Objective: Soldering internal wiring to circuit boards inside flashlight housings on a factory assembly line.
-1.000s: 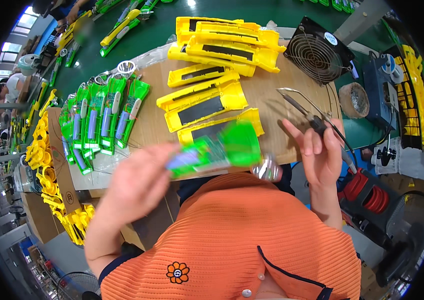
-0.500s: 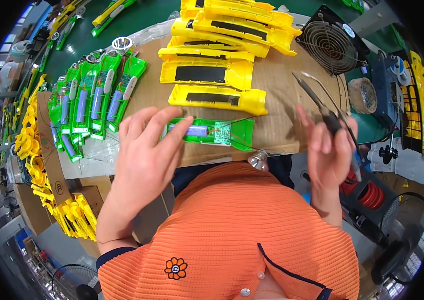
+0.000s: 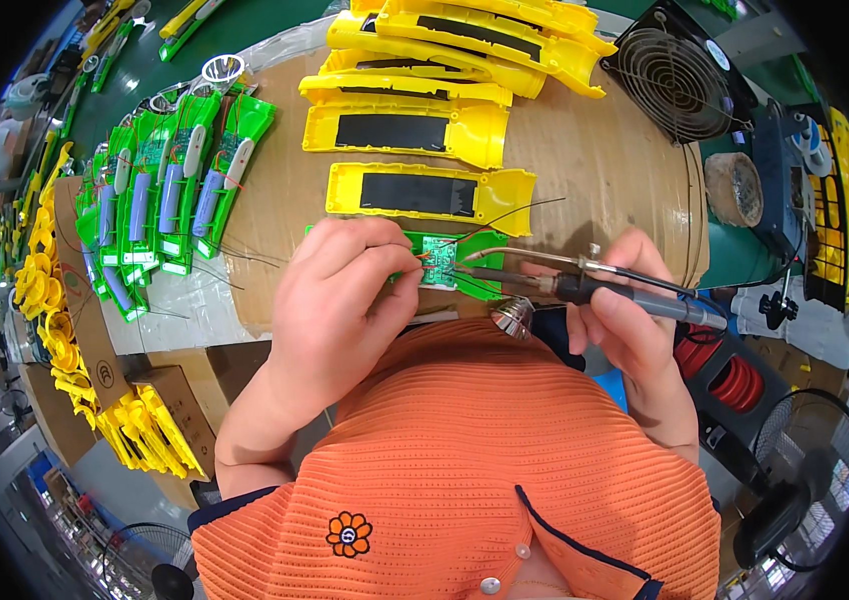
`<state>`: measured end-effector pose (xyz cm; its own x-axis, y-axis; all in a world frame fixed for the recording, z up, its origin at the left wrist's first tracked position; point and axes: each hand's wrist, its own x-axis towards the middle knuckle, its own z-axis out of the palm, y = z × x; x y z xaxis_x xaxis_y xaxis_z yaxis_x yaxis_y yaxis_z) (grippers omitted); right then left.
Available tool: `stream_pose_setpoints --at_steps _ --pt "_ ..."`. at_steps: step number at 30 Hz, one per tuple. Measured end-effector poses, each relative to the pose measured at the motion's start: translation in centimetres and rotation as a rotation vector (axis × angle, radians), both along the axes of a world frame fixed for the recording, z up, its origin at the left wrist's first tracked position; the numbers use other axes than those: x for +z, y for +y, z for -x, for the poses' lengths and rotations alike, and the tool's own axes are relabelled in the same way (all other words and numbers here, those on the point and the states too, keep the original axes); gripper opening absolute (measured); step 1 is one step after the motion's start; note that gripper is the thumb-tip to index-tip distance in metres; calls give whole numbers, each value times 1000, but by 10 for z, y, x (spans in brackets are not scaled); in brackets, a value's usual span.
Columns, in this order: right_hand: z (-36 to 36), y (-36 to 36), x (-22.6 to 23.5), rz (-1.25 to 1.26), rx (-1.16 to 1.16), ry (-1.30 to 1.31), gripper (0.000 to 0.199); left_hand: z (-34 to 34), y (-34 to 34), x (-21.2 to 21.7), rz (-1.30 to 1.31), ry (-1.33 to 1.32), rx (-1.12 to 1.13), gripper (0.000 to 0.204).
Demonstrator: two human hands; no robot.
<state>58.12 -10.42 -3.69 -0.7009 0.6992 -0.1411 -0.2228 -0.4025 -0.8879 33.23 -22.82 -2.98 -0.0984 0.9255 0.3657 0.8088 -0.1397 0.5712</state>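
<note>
In front of me lies a green flashlight half-shell (image 3: 490, 243) with a small circuit board (image 3: 439, 256) in it. My left hand (image 3: 350, 295) covers the shell's left part, thumb and forefinger pinched on a thin red wire (image 3: 424, 258) at the board's edge. My right hand (image 3: 635, 310) grips a soldering iron (image 3: 585, 290) with a thin metal feed tube (image 3: 535, 259) alongside. Both tips point left, at the board's right side; I cannot tell whether they touch it. A shiny reflector cup (image 3: 513, 317) hangs by the shell's lower right corner.
Yellow half-shells (image 3: 390, 132) with black pads are stacked beyond the work. Several wired green shells (image 3: 173, 190) with purple battery cells lie at left. A square fan (image 3: 675, 80), a round tan container (image 3: 734, 190) and a blue soldering station (image 3: 780, 190) stand at right.
My right hand has swung the soldering iron down and left to the board. My left hand has moved right, from the battery cell to a wire by the board.
</note>
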Motion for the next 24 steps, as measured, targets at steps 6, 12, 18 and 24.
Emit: stream_pose_setpoints --at_steps 6,12,18,24 --pt "6 7 -7 4 64 -38 16 0 4 4 60 61 -1 21" --pt "9 8 -4 17 96 -58 18 -1 7 9 94 86 -10 22" --pt "11 7 0 -7 110 -123 18 -2 8 8 94 86 -5 22" --pt "12 7 2 -3 123 -143 17 -1 7 10 120 77 -23 21"
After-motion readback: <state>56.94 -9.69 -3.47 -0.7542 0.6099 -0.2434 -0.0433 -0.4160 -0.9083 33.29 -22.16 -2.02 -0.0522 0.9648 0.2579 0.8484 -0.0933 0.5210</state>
